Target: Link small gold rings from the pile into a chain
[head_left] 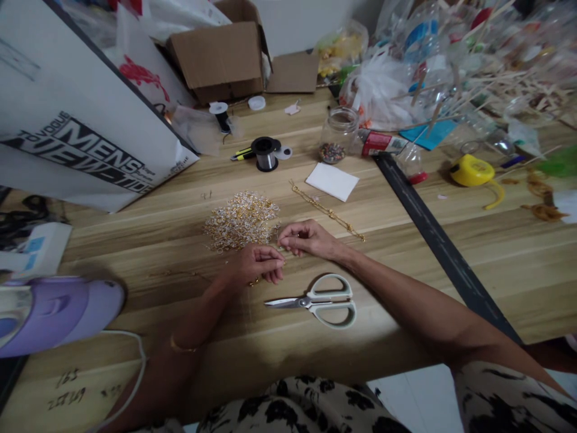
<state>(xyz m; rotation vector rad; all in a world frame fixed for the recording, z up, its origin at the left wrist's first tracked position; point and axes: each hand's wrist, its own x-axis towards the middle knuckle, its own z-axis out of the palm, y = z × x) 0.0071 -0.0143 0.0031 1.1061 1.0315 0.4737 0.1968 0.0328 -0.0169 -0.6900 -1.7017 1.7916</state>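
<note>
My left hand point(260, 264) is closed in a pinch on the end of a thin gold chain point(255, 281). A fine strand of it trails under my wrist to the left. Touching or nearly touching it, my right hand point(311, 237) pinches something tiny near the left fingertips, too small to make out. Just behind both hands lies a loose pile of small silver and gold metal rings or clasps point(241, 221). A second gold chain point(327, 210) with bead-like clusters stretches out behind my right hand. Scissors point(318, 300) with pale handles lie closed in front of my hands.
A wire spool point(265, 155), a cutter knife point(241, 154), a bead jar point(336, 135) and folded white paper point(332, 180) stand behind. A black ruler strip point(442, 240) and yellow tape measure point(472, 171) are right; a purple iron point(63, 310) and large box point(81, 108) left.
</note>
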